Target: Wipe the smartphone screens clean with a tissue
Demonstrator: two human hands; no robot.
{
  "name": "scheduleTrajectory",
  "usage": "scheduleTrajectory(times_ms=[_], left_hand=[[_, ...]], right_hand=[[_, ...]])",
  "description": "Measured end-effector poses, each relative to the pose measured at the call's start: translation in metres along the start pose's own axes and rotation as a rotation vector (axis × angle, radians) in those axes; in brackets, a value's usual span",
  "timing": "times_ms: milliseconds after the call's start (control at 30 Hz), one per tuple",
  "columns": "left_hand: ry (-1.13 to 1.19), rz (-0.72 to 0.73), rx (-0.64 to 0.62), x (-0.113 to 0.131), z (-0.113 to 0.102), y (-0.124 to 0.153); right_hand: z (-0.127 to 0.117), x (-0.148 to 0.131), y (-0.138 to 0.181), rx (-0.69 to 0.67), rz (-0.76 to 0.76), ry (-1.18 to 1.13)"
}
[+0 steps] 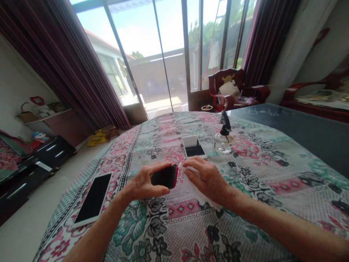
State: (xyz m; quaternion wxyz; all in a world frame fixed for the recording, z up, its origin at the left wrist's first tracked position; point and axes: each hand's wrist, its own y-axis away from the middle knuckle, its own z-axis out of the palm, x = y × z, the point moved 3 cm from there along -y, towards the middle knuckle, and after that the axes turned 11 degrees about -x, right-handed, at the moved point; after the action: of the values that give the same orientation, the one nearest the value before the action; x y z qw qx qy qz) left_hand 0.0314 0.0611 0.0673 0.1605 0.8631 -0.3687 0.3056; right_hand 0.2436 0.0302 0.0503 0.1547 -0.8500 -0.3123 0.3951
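My left hand (148, 182) grips a smartphone (164, 177) with a dark screen and a red edge, thumb along the near side and fingers along the far side. Just right of its red end, my right hand (205, 178) is closed on a white cloth or tissue (200, 194), which hangs below the palm onto the tabletop. Beyond the hands lies a white phone (193, 146), its screen facing up. A clear spray bottle (223, 142) with a black trigger head stands to the right of it. Left of my left forearm rests a larger white tablet (94, 198) with a black screen.
A floral tablecloth (251, 171) covers the round table. Past its right side is a dark, glossy surface (286, 127). A wooden armchair (227, 87) stands by the glass doors (152, 69). Black drawers (51, 153) and a yellow bag (97, 138) are on the left.
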Motion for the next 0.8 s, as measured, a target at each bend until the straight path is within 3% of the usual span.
scheduleTrajectory(times_ms=[800], left_hand=[[0.105, -0.028, -0.009, 0.0022, 0.0030, -0.0005]], right_hand=[[0.0071, -0.0072, 0.0002, 0.070, -0.112, -0.041]])
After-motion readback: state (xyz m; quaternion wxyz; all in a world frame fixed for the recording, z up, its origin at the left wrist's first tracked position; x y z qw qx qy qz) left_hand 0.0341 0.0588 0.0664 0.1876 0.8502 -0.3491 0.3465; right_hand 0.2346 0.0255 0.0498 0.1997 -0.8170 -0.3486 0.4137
